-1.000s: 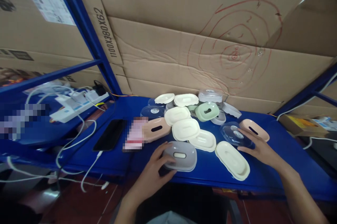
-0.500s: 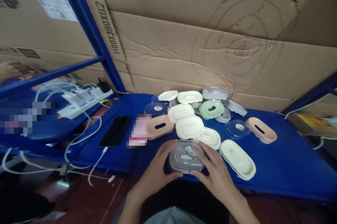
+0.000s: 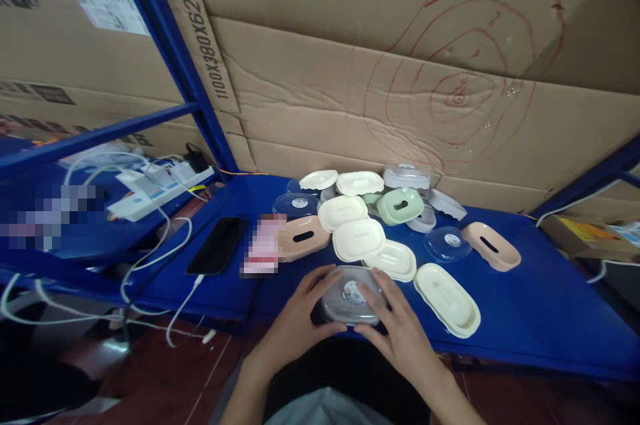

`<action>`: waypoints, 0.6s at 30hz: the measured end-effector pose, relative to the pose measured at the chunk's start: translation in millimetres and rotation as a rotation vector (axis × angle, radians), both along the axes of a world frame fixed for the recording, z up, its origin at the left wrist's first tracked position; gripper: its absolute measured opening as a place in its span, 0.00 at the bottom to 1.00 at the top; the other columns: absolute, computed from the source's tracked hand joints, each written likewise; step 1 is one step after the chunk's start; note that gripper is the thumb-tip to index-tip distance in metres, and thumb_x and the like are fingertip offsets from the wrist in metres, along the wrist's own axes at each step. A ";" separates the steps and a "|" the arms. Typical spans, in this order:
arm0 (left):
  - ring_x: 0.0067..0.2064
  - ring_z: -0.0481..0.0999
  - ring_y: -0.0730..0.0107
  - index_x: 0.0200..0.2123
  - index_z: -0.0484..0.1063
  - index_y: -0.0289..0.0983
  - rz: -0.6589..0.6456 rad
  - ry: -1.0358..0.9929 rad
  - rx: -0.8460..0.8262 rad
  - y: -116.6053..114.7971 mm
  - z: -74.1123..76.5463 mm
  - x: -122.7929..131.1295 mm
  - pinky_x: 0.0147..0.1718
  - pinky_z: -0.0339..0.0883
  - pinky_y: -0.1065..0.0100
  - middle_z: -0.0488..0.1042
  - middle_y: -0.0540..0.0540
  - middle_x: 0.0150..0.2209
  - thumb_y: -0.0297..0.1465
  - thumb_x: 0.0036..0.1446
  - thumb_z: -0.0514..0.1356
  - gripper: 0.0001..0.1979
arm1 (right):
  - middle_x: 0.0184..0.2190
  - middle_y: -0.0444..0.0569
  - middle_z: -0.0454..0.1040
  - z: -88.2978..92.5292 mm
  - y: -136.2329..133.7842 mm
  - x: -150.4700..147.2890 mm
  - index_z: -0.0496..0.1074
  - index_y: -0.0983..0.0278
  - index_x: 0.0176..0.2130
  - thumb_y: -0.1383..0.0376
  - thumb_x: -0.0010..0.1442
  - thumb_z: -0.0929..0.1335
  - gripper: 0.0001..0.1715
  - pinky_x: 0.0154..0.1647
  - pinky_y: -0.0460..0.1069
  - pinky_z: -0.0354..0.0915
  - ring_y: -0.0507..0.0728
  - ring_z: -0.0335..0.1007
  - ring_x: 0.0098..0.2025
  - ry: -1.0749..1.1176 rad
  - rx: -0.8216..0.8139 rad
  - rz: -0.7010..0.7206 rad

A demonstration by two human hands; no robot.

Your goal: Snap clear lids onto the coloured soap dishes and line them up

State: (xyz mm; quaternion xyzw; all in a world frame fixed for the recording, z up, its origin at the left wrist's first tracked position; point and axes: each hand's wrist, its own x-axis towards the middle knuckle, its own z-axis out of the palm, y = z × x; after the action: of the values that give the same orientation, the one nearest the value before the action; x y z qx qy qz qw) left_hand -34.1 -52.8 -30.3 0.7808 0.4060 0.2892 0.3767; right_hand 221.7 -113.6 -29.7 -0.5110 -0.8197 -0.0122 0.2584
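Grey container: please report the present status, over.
Left grip, right grip at opposite sides of grey container. Clear lid over it, seating unclear. Cream trays just beyond.

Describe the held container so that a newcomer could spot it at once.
Find the near edge of the blue table. There, the left hand and right hand grip a grey container under a clear, stickered lid. Unlike the cream pieces beyond, it's held.
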 end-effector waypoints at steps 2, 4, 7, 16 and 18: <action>0.72 0.64 0.47 0.70 0.64 0.55 -0.002 0.001 -0.011 0.4 0.8 -0.1 0.71 0.59 0.44 0.61 0.42 0.71 0.36 0.57 0.74 0.41 | 0.75 0.56 0.56 1.0 -0.2 0.9 0.55 0.51 0.76 0.59 0.69 0.72 0.44 0.68 0.66 0.69 0.68 0.54 0.76 0.001 -0.015 0.019; 0.72 0.64 0.47 0.70 0.65 0.54 -0.004 0.004 -0.021 0.7 1.2 0.0 0.71 0.59 0.44 0.62 0.42 0.71 0.37 0.57 0.75 0.40 | 0.75 0.57 0.56 2.0 -0.2 2.0 0.55 0.51 0.76 0.59 0.68 0.73 0.44 0.68 0.64 0.69 0.68 0.54 0.76 0.010 -0.040 0.041; 0.72 0.64 0.44 0.72 0.63 0.51 -0.011 -0.002 -0.013 0.1 2.1 -0.5 0.71 0.59 0.43 0.62 0.40 0.72 0.42 0.55 0.76 0.44 | 0.75 0.57 0.56 2.2 -3.9 5.1 0.56 0.51 0.75 0.58 0.69 0.72 0.42 0.67 0.63 0.70 0.68 0.56 0.75 0.043 -0.014 0.057; 0.72 0.66 0.53 0.73 0.58 0.55 0.036 0.067 0.107 -5.3 2.8 -0.6 0.68 0.66 0.48 0.63 0.46 0.73 0.37 0.65 0.68 0.38 | 0.71 0.55 0.65 18.6 -60.2 119.7 0.64 0.54 0.72 0.49 0.68 0.71 0.40 0.70 0.71 0.62 0.75 0.67 0.68 0.162 0.393 -0.625; 0.70 0.69 0.54 0.72 0.59 0.55 0.069 0.104 0.185 -4.7 -0.4 4.4 0.67 0.68 0.49 0.64 0.46 0.72 0.36 0.67 0.66 0.34 | 0.69 0.58 0.67 14.3 -76.2 160.1 0.67 0.57 0.70 0.44 0.66 0.71 0.41 0.68 0.73 0.62 0.79 0.67 0.67 0.175 0.464 -0.861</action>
State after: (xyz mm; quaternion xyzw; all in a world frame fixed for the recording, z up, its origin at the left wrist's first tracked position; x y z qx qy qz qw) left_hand -29.7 -57.5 -30.7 0.8117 0.4233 0.2971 0.2713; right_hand 381.9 -189.8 -15.4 -0.7312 -0.4853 -0.2568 0.4049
